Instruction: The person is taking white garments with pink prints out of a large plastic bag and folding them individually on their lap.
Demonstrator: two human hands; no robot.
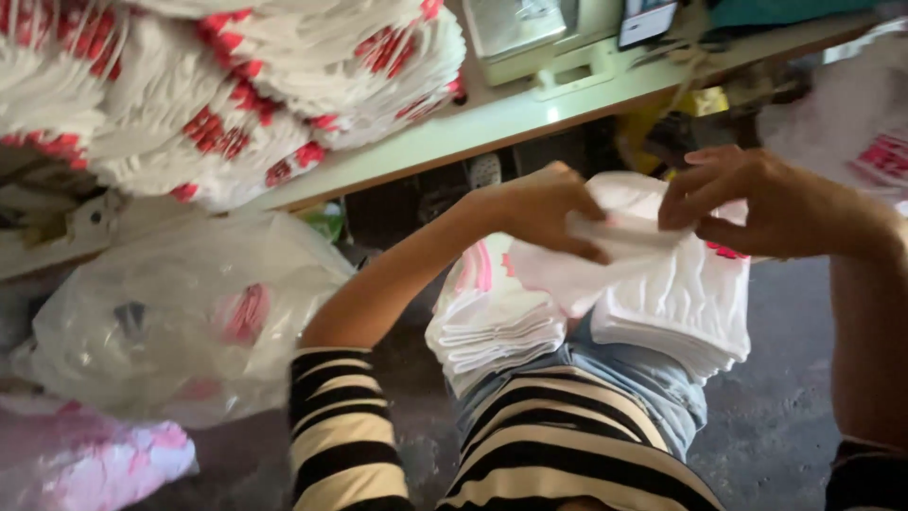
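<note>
My left hand (pixel 544 210) and my right hand (pixel 757 201) both pinch the top edge of a white plastic bag (pixel 615 255) held above my lap. Under it lie two folded stacks of white bags with red print, one stack (pixel 492 326) on my left thigh and another (pixel 686 303) on my right thigh. I wear a black and cream striped shirt (pixel 558 445) and blue jeans (pixel 653 378).
Large bundles of white bags with red print (pixel 227 85) sit on a cream table (pixel 530 114) beside a sewing machine base (pixel 530 38). A clear plastic sack (pixel 180 312) stands at the left, a pink and white one (pixel 85 459) below it. Grey floor (pixel 785 378) lies underneath.
</note>
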